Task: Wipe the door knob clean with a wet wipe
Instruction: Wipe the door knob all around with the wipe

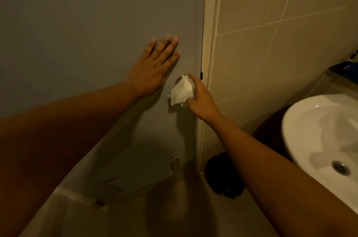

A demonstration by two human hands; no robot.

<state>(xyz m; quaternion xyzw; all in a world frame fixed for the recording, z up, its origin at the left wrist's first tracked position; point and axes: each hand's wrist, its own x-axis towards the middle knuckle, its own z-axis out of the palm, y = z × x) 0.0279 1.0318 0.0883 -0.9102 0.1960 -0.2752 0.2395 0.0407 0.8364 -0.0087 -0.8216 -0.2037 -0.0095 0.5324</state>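
Note:
A round metal door knob (181, 77) sits near the right edge of a grey door (96, 23). Most of the knob is covered by a crumpled white wet wipe (181, 92). My right hand (200, 99) grips the wipe and wraps it around the knob from the right. My left hand (155, 67) lies flat on the door with fingers spread, just left of and above the knob, holding nothing.
A pale door frame (210, 42) and a beige tiled wall (271, 42) stand to the right. A white sink (325, 139) juts out at the lower right. A black bin (224, 174) sits on the floor below it. A vent (143, 174) is low in the door.

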